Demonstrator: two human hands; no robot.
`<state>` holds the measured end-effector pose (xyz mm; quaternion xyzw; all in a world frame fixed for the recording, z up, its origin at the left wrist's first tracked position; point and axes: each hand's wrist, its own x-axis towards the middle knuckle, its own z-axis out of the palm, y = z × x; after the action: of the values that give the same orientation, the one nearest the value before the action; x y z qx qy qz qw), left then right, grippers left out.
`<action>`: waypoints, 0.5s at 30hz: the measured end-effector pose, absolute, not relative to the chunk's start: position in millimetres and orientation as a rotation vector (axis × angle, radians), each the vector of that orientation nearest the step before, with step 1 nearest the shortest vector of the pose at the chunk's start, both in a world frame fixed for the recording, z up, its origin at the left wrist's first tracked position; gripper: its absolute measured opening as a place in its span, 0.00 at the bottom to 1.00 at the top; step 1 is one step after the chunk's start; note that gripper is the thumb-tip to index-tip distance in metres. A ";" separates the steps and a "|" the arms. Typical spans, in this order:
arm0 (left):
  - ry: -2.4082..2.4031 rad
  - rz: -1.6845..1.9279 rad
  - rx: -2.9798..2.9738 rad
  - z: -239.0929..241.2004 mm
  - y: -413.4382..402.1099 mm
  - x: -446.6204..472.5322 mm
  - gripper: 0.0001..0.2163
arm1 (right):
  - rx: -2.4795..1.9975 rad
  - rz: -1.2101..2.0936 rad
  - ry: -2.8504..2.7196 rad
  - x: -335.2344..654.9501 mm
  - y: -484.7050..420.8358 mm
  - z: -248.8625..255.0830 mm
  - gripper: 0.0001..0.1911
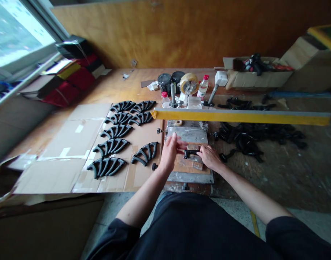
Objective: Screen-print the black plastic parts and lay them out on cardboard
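Note:
My right hand [209, 157] grips a black curved plastic handle [192, 153] by its right end. The handle lies over a small block on the wooden board of a paint-stained metal jig [191, 177]. Just left of the handle is my left hand [169, 153], thumb raised and fingers reaching to the right; it holds nothing that I can see. Several finished-looking rows of the same black handles [112, 146] lie fanned out on flattened cardboard to the left. A loose pile of black handles [244, 137] lies on the bench to the right.
A long yellow and grey bar [241, 116] crosses above the jig toward the right. Behind it stand dark tubs [164, 83], a tape roll [189, 83] and a red-capped bottle [203, 87]. An open carton [259, 79] sits back right; colored boxes [70, 77] are stacked near the window.

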<state>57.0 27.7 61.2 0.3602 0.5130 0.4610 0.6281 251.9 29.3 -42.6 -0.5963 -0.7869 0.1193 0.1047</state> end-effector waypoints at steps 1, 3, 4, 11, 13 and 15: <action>1.150 0.870 0.775 46.3 14.3 62.9 0.28 | -1.808 0.363 -2.282 243.2 24.3 -37.4 0.05; 1.099 0.675 0.663 19.9 -10.8 72.7 0.28 | -1.753 0.381 -2.241 226.8 13.3 -24.2 0.06; 1.105 0.698 0.603 10.1 -20.6 75.1 0.28 | -1.645 0.387 -2.255 220.0 7.8 -17.8 0.06; 1.497 1.071 0.562 -21.3 -31.8 -9.9 0.22 | -1.336 0.397 -2.320 304.6 17.3 -34.2 0.15; 1.738 1.098 0.522 -38.8 -35.5 -53.9 0.21 | -1.560 0.367 -2.370 366.1 30.0 -63.1 0.15; 1.964 0.961 0.531 -60.3 -41.3 -88.8 0.22 | -1.649 0.442 -2.448 417.8 37.2 -92.8 0.12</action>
<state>-88.8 -41.3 -60.3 0.2128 0.7877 0.3852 0.4312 417.8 37.2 -92.8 -0.5508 -0.8177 0.1476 0.0782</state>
